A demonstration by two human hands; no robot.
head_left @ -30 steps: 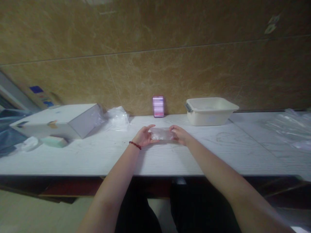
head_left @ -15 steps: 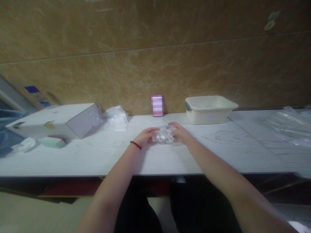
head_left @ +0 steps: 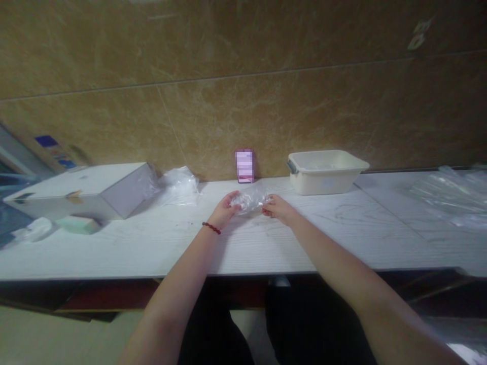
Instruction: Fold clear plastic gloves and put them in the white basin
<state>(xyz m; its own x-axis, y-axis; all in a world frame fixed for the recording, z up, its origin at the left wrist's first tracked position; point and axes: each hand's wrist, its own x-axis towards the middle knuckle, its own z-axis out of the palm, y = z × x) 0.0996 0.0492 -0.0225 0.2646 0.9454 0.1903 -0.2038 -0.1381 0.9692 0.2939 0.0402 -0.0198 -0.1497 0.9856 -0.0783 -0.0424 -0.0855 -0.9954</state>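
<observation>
Two hands (head_left: 227, 207) (head_left: 279, 208) grasping clear plastic (head_left: 251, 197), outline blurred, film sheets (head_left: 445, 195) at right cut off

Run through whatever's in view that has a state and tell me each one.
Clear plastic, crumpled.
Left hand, holding its left end.
Right hand, holding its right end.
Phone, upright, screen lit.
Cream tub, upright, open-topped.
White box, appears shut.
Plastic beside box, crumpled.
Far-right plastic, loosely spread.

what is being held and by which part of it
Crumpled clear plastic, held at opposite ends: left end in the left hand, right end in the right hand.
</observation>
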